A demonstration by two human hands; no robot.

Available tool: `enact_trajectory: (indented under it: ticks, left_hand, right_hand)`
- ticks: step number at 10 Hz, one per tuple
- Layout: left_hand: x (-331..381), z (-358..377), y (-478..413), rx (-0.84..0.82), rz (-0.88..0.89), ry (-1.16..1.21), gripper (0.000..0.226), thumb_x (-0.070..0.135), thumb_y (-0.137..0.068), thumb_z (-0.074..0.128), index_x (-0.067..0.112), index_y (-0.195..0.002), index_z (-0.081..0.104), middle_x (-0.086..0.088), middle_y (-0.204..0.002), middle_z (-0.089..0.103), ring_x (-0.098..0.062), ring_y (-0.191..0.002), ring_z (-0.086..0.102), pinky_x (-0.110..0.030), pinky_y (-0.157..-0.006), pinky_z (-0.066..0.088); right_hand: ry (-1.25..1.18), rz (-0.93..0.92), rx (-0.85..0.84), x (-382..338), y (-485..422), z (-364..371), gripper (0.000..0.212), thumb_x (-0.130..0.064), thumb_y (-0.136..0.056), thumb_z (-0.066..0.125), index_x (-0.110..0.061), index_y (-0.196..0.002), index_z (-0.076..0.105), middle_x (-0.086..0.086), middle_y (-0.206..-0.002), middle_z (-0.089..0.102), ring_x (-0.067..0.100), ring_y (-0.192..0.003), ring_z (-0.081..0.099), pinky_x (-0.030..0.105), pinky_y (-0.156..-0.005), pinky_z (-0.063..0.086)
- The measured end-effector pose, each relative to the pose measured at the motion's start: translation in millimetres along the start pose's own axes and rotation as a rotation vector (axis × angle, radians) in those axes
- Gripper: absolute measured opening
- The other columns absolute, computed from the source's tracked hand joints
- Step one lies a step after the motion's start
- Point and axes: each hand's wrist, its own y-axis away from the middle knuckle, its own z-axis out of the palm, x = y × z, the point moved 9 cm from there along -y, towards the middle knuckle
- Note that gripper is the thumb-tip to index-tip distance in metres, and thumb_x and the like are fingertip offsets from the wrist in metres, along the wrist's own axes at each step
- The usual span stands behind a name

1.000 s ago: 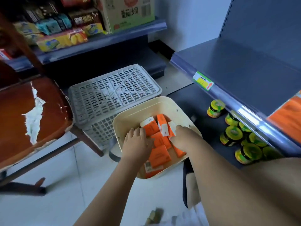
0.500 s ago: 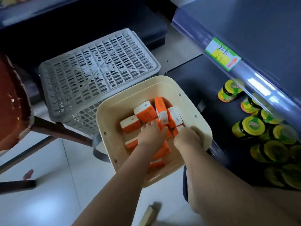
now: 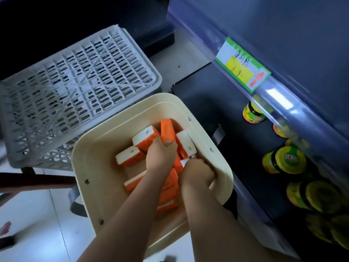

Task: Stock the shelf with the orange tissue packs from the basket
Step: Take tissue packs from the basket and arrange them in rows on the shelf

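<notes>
Head view: I look down into the cream basket [image 3: 88, 148] on the floor, just beside the dark shelf [image 3: 283, 35] on my right.
Orange tissue packs [image 3: 128, 157]: all that I can see lie loose in the basket, piled at odd angles; I see none on the shelf.
Left hand [image 3: 160, 154]: deep in the pile, its fingers [image 3: 168, 142] curled and clamped on the foot of an upright pack.
Right hand [image 3: 198, 173]: against the basket's right wall, fingers bent down among the packs; I cannot tell whether they have closed on one.
Neighbours: a grey slatted crate [image 3: 75, 87] behind the basket; yellow-lidded jars [image 3: 285, 159] on the lower shelf board, under the price label [image 3: 243, 65].
Risk, grip: the packs look slick and overlap, so I judge a shallow hold could let one slide back or spill over the rim.
Risk, crowding: my two hands nearly touch, so they may tug the same pack.
Risk, lift: the shelf's front edge overhangs the basket side, so a hurried rise could knock a pack loose or disturb the jars.
</notes>
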Motion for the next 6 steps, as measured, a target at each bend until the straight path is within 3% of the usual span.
enact_trajectory:
  ticks: [1, 2, 3, 4, 5, 6]
  left_hand:
    - [-9, -17, 17, -0.038, -0.063, 0.127, 0.011, 0.025, -0.094, 0.055, 0.017, -0.093, 0.062, -0.005, -0.081, 0.069, -0.019, -0.071, 0.064, -0.035, -0.064, 0.052]
    - [-15, -33, 37, -0.085, -0.094, 0.345, 0.030, 0.030, -0.076, 0.059, 0.011, -0.099, 0.066, -0.012, -0.084, 0.077, -0.024, -0.063, 0.067, -0.038, -0.056, 0.056]
    - [-7, -54, 66, -0.105, -0.067, 0.506, 0.043, 0.029, -0.067, 0.066, 0.012, -0.107, 0.064, -0.019, -0.085, 0.076, -0.038, -0.063, 0.068, -0.046, -0.059, 0.058]
    - [15, -87, 101, -0.083, 0.024, 0.665, 0.023, 0.018, -0.082, 0.068, 0.007, -0.102, 0.067, -0.005, -0.070, 0.076, -0.017, -0.059, 0.072, -0.029, -0.055, 0.059]
    - [33, -99, 122, -0.147, 0.046, 0.813, 0.037, 0.021, -0.084, 0.069, 0.003, -0.116, 0.064, -0.023, -0.099, 0.077, -0.033, -0.081, 0.077, -0.045, -0.071, 0.064]
    - [59, -114, 149, -0.185, 0.109, 0.915, 0.028, 0.009, -0.091, 0.064, 0.006, -0.119, 0.060, -0.027, -0.107, 0.075, -0.034, -0.087, 0.075, -0.043, -0.078, 0.060]
  right_hand:
    - [0.224, -0.070, -0.009, -18, 24, -28, 0.031, -0.026, -0.101, 0.048, -0.021, -0.126, 0.064, 0.006, -0.132, 0.063, 0.029, -0.121, 0.062, 0.041, -0.100, 0.053]
    - [0.237, -0.168, 0.110, -26, 48, -56, 0.034, -0.018, -0.102, 0.044, -0.013, -0.135, 0.053, 0.011, -0.138, 0.060, 0.029, -0.127, 0.059, 0.038, -0.100, 0.050]
    - [0.132, -0.200, 0.268, -23, 83, -92, 0.033, -0.020, -0.092, 0.058, -0.012, -0.123, 0.062, 0.008, -0.126, 0.066, 0.028, -0.122, 0.062, 0.034, -0.098, 0.050]
    - [-0.245, -0.177, 0.320, -13, 114, -122, 0.025, -0.030, -0.084, 0.062, -0.015, -0.105, 0.065, 0.006, -0.108, 0.071, 0.030, -0.105, 0.067, 0.033, -0.082, 0.051]
    - [-0.688, -0.182, 0.225, -4, 135, -144, 0.016, -0.029, -0.082, 0.063, -0.014, -0.088, 0.061, 0.006, -0.084, 0.071, 0.029, -0.078, 0.066, 0.037, -0.070, 0.051]
    - [-0.955, -0.292, 0.198, -4, 164, -175, 0.033, -0.039, -0.073, 0.071, -0.010, -0.087, 0.065, 0.004, -0.077, 0.070, 0.023, -0.072, 0.064, 0.041, -0.070, 0.056]
